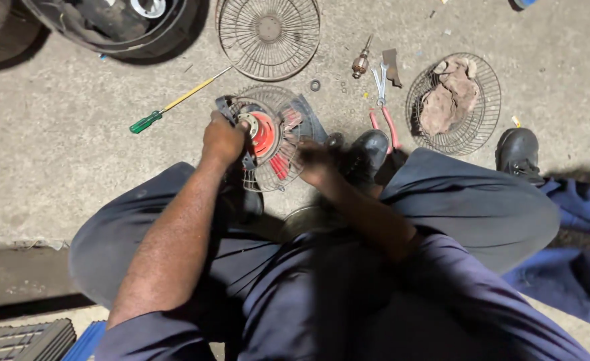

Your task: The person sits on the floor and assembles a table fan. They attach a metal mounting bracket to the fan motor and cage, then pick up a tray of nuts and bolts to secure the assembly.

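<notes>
A small fan assembly [271, 137] with a wire guard, a red hub and red blades is held over the concrete floor between my knees. My left hand [222, 139] grips its left rim, near the dark plastic edge. My right hand [316, 162] is blurred and rests against the guard's right side, fingers closed on the wire or blade. Whether it holds a tool I cannot tell.
A green-handled screwdriver [171, 105] lies to the left. A wire fan guard [268, 30] lies further away. Red-handled pliers [383, 113], a small motor rotor [360, 63] and another guard holding a rag [452, 101] lie to the right. My black shoes [368, 154] flank the work.
</notes>
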